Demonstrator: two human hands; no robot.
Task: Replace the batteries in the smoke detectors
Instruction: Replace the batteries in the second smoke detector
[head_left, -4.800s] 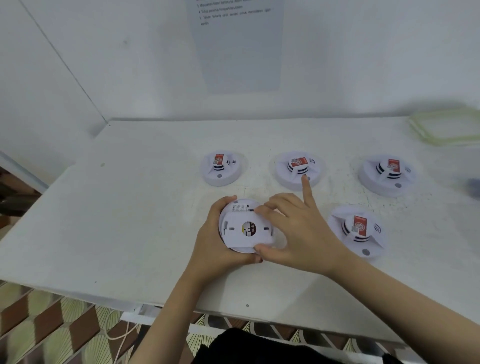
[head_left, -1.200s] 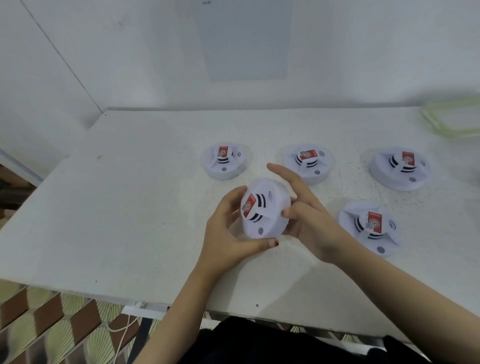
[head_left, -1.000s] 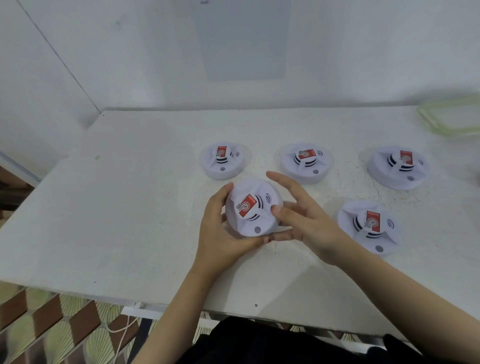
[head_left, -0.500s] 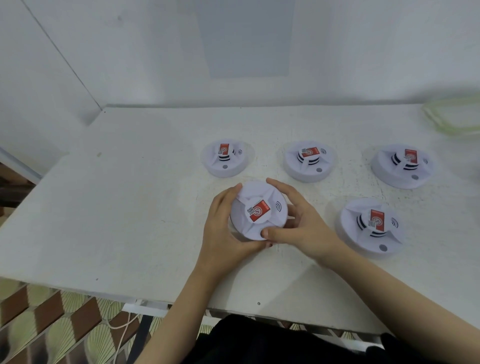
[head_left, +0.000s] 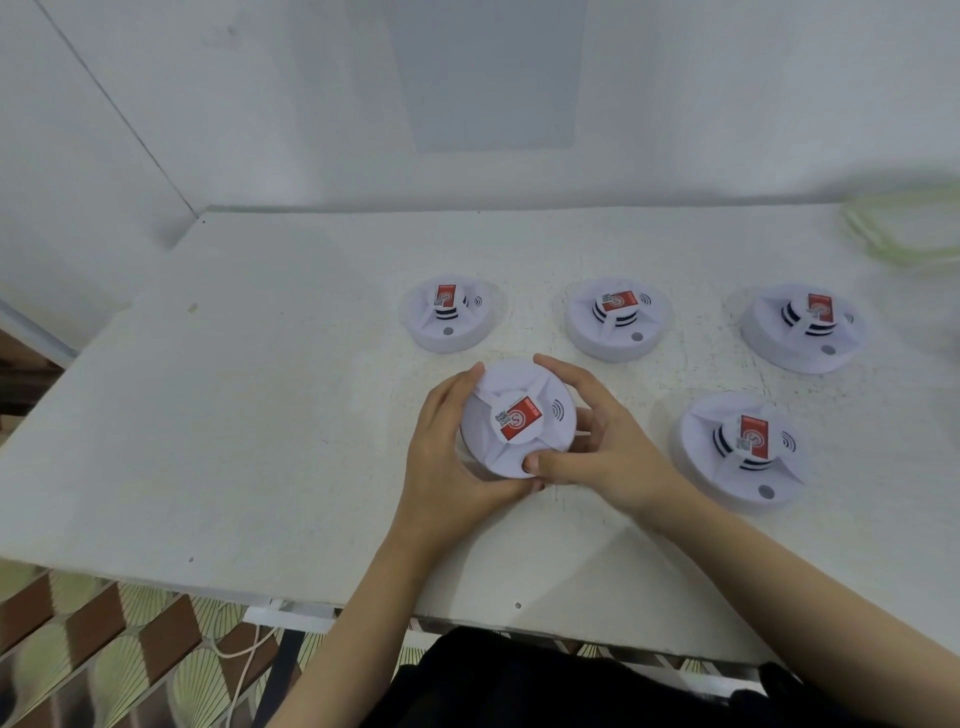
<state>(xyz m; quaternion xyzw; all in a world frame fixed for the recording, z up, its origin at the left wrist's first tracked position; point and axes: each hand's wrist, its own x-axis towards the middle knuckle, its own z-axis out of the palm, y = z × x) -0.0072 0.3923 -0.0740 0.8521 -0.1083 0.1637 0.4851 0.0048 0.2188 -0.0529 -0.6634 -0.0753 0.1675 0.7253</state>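
White table (head_left: 218, 415), left hand (head_left: 441, 452) and right hand (head_left: 610, 452) each in a grip around 1 smoke detector (head_left: 514, 421)

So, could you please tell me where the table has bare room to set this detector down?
Bare: the table left of the left hand and back-left detector, and the strip between the back row and the wall. Crowded: the right half, where the middle detector, back-right detector and near-right detector sit close.
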